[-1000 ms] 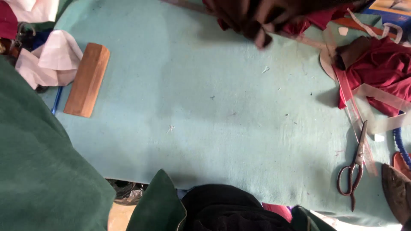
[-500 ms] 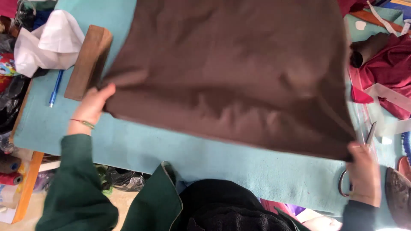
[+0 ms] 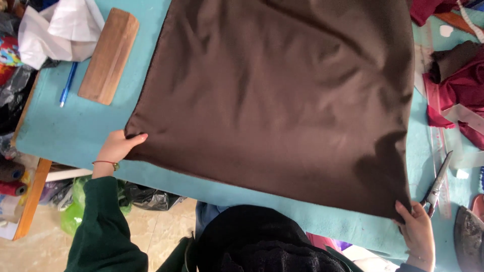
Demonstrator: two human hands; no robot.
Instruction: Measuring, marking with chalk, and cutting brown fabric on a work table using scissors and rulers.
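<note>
Brown cloth point(image 3: 282, 95): spread flat over the middle of the teal bench point(image 3: 65, 131). Left hand point(image 3: 117, 147) pinches its near-left corner, fingers closed on the edge. Right hand point(image 3: 417, 230) grips its near-right corner, closed. Scissors point(image 3: 436, 185) lie just beside, at the bench's right edge.

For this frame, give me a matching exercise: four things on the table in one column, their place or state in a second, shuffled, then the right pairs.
Things:
1. brown fabric
2. wooden block
3. scissors
4. blue pen

Places or states:
A. lying by the right hand, at the fabric's near right corner
B. spread flat, its near corners held by both hands
C. between the white cloth and the fabric's left edge
D. at the table's left edge, below the white cloth

Pairs: 1-B, 2-C, 3-A, 4-D. The left hand holds the near left corner.
</note>
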